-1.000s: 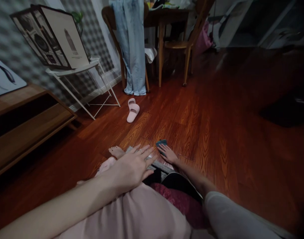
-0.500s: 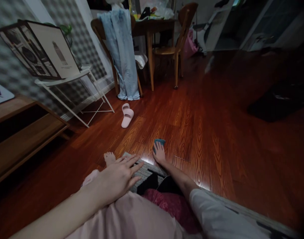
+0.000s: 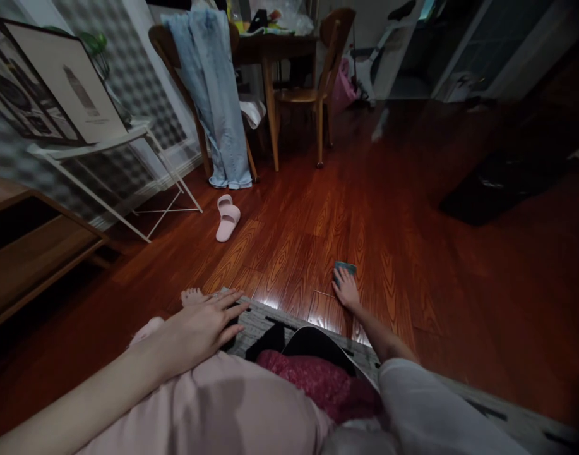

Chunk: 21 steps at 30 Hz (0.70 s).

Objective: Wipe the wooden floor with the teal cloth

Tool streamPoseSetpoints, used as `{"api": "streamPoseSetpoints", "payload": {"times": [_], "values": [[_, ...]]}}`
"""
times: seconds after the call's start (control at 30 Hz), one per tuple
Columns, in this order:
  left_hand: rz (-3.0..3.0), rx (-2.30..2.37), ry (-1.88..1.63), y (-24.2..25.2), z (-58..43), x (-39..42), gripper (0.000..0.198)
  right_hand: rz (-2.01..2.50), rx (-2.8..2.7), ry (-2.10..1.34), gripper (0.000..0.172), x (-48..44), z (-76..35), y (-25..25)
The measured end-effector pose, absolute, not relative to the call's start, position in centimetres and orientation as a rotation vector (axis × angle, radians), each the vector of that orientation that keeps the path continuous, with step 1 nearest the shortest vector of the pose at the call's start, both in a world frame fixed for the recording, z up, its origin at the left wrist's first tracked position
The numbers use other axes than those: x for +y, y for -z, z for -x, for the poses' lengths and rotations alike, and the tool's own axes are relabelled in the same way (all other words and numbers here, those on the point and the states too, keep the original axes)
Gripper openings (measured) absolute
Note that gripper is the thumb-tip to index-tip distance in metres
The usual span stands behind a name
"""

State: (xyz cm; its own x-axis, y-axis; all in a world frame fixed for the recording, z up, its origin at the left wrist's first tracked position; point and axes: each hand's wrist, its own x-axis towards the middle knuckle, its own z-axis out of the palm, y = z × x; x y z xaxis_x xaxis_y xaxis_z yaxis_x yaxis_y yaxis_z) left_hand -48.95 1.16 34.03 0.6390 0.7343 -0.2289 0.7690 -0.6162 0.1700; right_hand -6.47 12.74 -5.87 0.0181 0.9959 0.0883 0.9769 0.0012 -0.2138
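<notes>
Two bare hands; right hand point(image 3: 346, 291) on a teal cloth point(image 3: 350, 266), laid flat against the wood floor point(image 3: 289, 246); its fingers stretched forward and slightly parted over the cloth, pressing from above, with no pinch to be seen; left hand point(image 3: 199, 328) palm down on the pink-clad leg point(image 3: 213, 404), fingers extended and a little apart, holding nothing;

One change, past half second: cloth and right hand have shifted to the right across the boards, the gap between cloth and slipper point(image 3: 228, 221) having widened; view also swung, so the furniture sits further left; left hand on the leg as before; meaning, as judged: the cloth's contact has passed to another patch of floor, the right hand doing the work and the left only resting;

Position of cloth: on the floor ahead of the body, beyond the edge of the grey rug point(image 3: 265, 325), well apart from the slipper and from the chair point(image 3: 320, 95);

Labels: one box point(image 3: 57, 69) on a white stand point(image 3: 88, 146), its pale face bearing a tall printed figure with a small line of text beneath, too small to read; no brand legible on cloth, slipper or jeans point(image 3: 213, 95)
</notes>
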Motion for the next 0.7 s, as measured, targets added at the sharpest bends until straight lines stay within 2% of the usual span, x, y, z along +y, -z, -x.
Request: {"api": "streamPoseSetpoints", "payload": {"times": [0.1,0.2,0.3,0.43,0.57,0.63,0.7], "values": [[-2.61,1.218,0.263,-34.0,48.7,1.4,0.048,2.32,-1.69,-0.008,0.064,10.7,4.5,7.2],[-2.628,1.22,0.296,-33.9,48.3,1.6,0.047,2.327,-1.65,-0.012,0.065,9.9,6.8,7.7],[-2.665,1.208,0.348,-33.5,47.7,1.8,0.046,2.091,-1.949,-0.115,0.063,10.1,12.2,7.3],[-2.757,1.179,0.409,-32.4,46.4,1.8,0.044,1.49,-2.45,-0.344,0.06,10.6,20.8,6.1],[-2.841,1.083,0.49,-31.2,45.0,1.8,0.045,0.969,-2.689,-0.509,0.058,12.6,26.7,4.9],[-2.857,1.061,0.478,-31.0,44.8,1.8,0.045,0.909,-2.736,-0.524,0.057,14.6,27.3,4.3],[-2.854,1.074,0.467,-31.2,44.9,1.8,0.045,1.08,-2.715,-0.485,0.056,16.8,26.0,3.7]]}}
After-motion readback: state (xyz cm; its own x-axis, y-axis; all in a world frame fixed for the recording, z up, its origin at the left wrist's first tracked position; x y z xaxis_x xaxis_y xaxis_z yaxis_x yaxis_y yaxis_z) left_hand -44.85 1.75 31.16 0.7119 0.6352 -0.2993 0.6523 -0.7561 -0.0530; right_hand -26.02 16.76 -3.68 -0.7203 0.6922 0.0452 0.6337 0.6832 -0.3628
